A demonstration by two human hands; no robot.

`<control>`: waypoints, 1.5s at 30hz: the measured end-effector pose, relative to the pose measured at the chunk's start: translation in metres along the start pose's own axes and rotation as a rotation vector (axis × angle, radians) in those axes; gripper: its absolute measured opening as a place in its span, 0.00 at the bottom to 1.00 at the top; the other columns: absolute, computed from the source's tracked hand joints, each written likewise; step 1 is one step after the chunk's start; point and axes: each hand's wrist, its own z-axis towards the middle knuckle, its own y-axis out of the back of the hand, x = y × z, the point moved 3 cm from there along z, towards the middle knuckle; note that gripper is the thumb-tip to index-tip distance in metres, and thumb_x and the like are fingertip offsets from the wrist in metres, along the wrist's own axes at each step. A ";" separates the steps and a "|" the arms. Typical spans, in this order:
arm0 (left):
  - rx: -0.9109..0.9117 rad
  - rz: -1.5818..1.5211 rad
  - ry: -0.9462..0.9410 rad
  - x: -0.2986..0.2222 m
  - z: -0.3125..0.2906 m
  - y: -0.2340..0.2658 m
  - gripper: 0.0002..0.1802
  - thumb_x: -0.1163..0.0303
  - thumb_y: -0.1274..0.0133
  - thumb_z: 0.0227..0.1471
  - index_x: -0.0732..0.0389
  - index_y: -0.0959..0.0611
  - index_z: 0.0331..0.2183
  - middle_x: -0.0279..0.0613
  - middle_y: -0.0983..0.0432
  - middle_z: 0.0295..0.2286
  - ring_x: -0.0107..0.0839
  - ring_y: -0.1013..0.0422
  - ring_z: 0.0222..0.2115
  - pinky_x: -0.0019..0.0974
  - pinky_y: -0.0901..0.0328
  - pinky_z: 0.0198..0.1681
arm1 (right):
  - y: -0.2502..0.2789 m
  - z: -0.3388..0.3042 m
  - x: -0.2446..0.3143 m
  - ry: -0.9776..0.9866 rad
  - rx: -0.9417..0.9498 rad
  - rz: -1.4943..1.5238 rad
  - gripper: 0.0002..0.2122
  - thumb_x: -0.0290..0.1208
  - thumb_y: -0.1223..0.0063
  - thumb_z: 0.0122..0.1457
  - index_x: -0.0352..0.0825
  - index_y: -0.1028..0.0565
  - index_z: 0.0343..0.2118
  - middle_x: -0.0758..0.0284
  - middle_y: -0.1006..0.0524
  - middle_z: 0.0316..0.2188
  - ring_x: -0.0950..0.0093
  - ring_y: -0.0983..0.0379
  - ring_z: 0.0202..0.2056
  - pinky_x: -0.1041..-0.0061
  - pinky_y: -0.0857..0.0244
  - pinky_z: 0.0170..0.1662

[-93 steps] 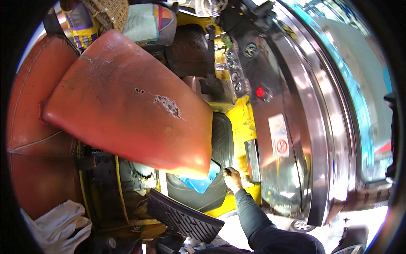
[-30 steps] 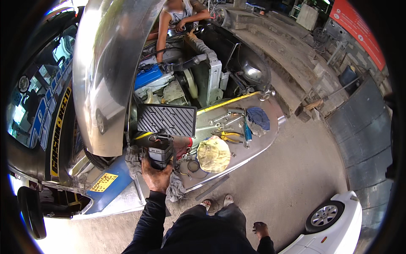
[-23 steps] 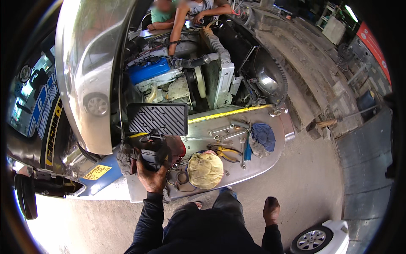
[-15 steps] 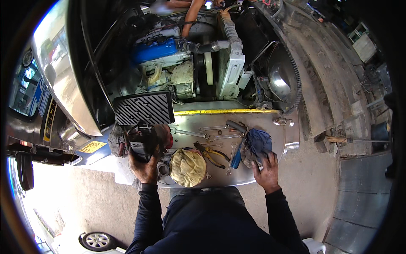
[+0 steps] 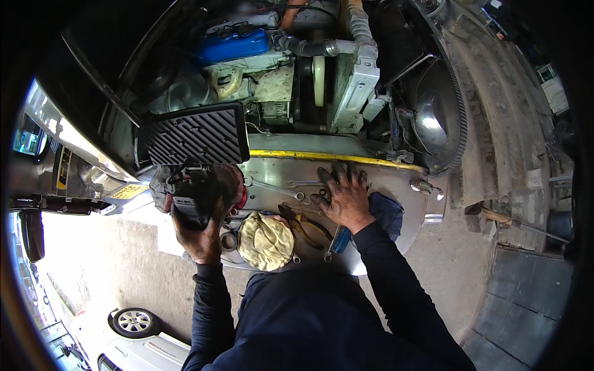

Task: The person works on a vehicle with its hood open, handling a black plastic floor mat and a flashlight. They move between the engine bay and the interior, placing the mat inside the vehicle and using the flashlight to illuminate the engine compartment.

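Note:
My left hand [image 5: 199, 238] is wrapped round the lower end of a black device [image 5: 193, 204] with a wide ribbed panel [image 5: 195, 133] on top. My right hand [image 5: 345, 201] lies palm down over the metal ledge with its fingers spread, covering some small tools there. Beside it are pliers [image 5: 303, 230] with yellow and black handles, a blue tool handle [image 5: 341, 241] and a crumpled blue cloth [image 5: 387, 215]. Several wrenches lie about, among them a long combination wrench [image 5: 272, 188] to the left of my right hand. A pale yellow cloth bundle [image 5: 266, 241] rests near the front edge.
Beyond the ledge [image 5: 346, 148], with its yellow strip, is an open engine bay with a blue engine cover [image 5: 234, 46] and a pale radiator frame [image 5: 357, 93]. Another person's arm [image 5: 291, 17] reaches in at the far side. Dark and red rags [image 5: 162, 185] lie at the left.
My right hand has left the blue cloth and moved left and farther away over the wrenches. My left hand still grips the device. The view has shifted, and less of the other person shows.

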 end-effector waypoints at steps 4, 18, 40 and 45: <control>0.050 -0.016 0.013 -0.013 0.016 -0.004 0.49 0.61 0.24 0.43 0.71 0.26 0.61 0.53 0.23 0.55 0.40 0.28 0.56 0.42 0.37 0.64 | 0.004 -0.003 0.020 0.022 0.024 0.016 0.29 0.54 0.34 0.57 0.50 0.23 0.61 0.62 0.31 0.65 0.46 0.42 0.66 0.35 0.46 0.66; 0.122 -0.064 -0.057 -0.032 0.033 -0.021 0.50 0.62 0.21 0.41 0.70 0.27 0.61 0.51 0.23 0.55 0.39 0.27 0.55 0.42 0.36 0.63 | 0.035 -0.042 0.046 0.071 0.308 0.015 0.30 0.47 0.30 0.55 0.44 0.23 0.60 0.62 0.31 0.64 0.55 0.37 0.64 0.46 0.42 0.63; 0.046 -0.179 -0.039 -0.043 0.055 -0.021 0.50 0.64 0.22 0.42 0.67 0.27 0.63 0.46 0.24 0.56 0.35 0.29 0.57 0.40 0.36 0.64 | 0.016 0.052 0.043 0.189 -0.008 0.196 0.30 0.52 0.40 0.64 0.36 0.27 0.62 0.56 0.28 0.63 0.51 0.33 0.64 0.45 0.40 0.66; 0.039 -0.161 -0.058 -0.048 0.062 -0.022 0.49 0.63 0.23 0.43 0.67 0.27 0.63 0.48 0.23 0.56 0.37 0.28 0.57 0.42 0.36 0.64 | 0.039 0.018 -0.013 -0.122 0.162 0.125 0.16 0.37 0.34 0.59 0.33 0.20 0.45 0.53 0.23 0.48 0.50 0.27 0.50 0.53 0.31 0.53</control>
